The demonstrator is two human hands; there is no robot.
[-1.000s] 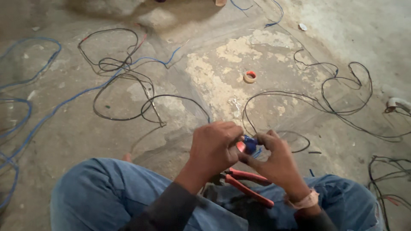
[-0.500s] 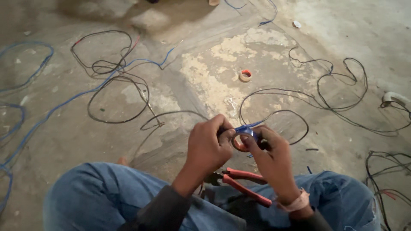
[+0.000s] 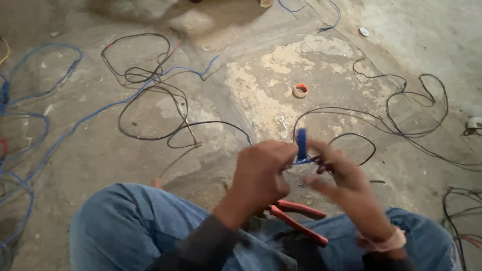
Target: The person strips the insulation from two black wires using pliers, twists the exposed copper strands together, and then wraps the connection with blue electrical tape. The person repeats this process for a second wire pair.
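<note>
My left hand [image 3: 262,174] pinches a wire joint where a strip of blue tape [image 3: 301,145] is being wound; the strip stands up between both hands. My right hand [image 3: 337,173] is blurred, its fingers close around the same joint and tape. A black wire [image 3: 351,136] runs from the joint out over the floor. Red-handled pliers [image 3: 297,220] lie on my lap between my jean-clad knees, just below my hands.
Loops of black wire [image 3: 150,105] and blue wire [image 3: 45,150] sprawl over the rough concrete floor. A small orange tape roll [image 3: 300,90] lies ahead. More black wire [image 3: 416,110] coils at the right, with tangled wire [image 3: 462,211] near my right knee.
The hands have lifted slightly and the blue tape, first held as a small roll close to the joint, now stretches upward as a strip. The view has shifted a little.
</note>
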